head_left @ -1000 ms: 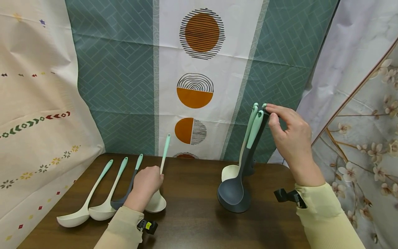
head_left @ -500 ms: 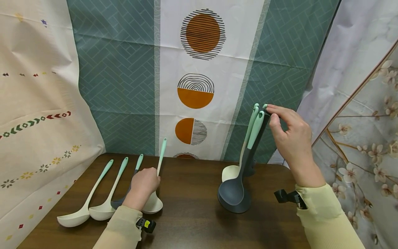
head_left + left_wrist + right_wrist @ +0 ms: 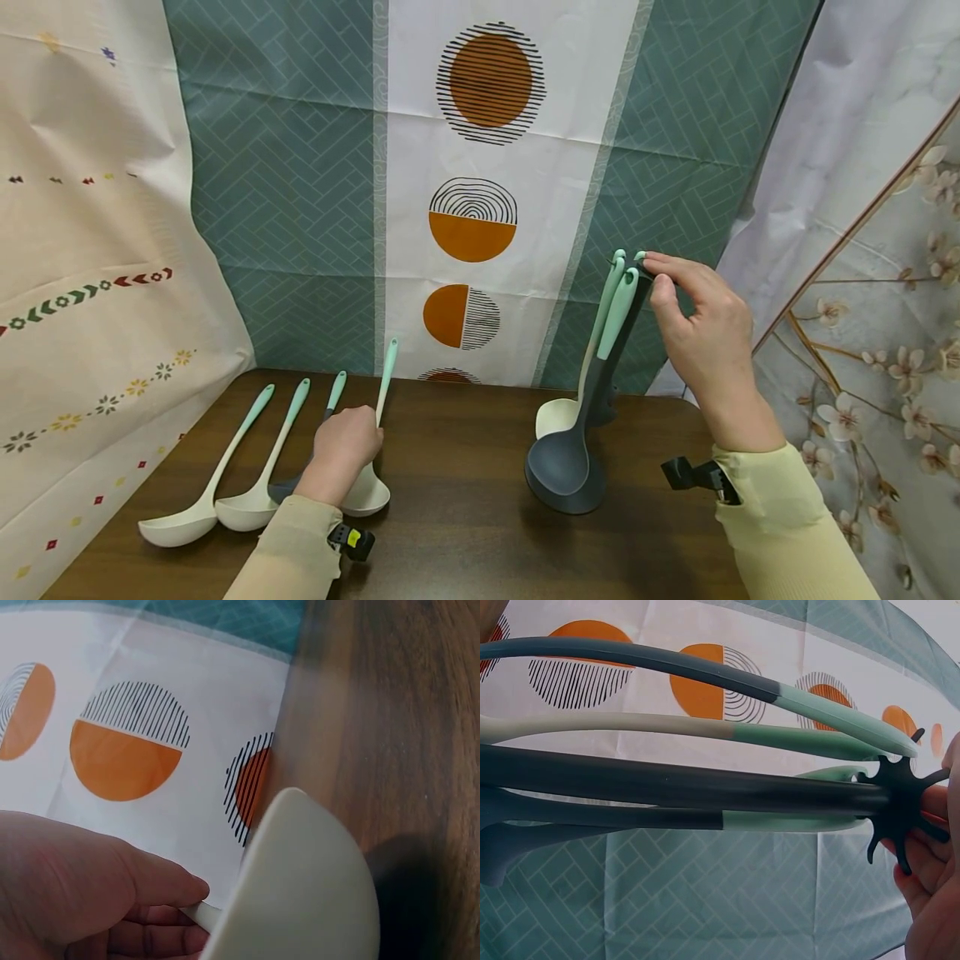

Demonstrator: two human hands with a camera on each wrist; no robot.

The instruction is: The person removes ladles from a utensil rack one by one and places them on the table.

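In the head view my left hand point(image 3: 347, 442) grips a white ladle point(image 3: 367, 495) by its stem, with the mint-green handle end rising above the fist. The left wrist view shows thumb and fingers closed around that stem, the bowl point(image 3: 311, 889) raised off the table there. My right hand point(image 3: 703, 325) holds the top of a black utensil stand point(image 3: 900, 799), whose curved hooks spread out beside the fingers. From the hooks hang a white ladle point(image 3: 557, 417), a dark grey ladle point(image 3: 558, 462) and another dark utensil partly hidden behind, all with mint handle ends.
On the left of the brown table point(image 3: 465, 542) lie a white ladle point(image 3: 180, 525), a second white ladle point(image 3: 247, 510) and a dark grey ladle point(image 3: 285, 490) partly covered by my left hand. A patterned cloth point(image 3: 480, 150) hangs behind the table.
My left hand has shifted slightly left and down with the white ladle, nearer the dark grey one. My right hand stays at the top of the stand.
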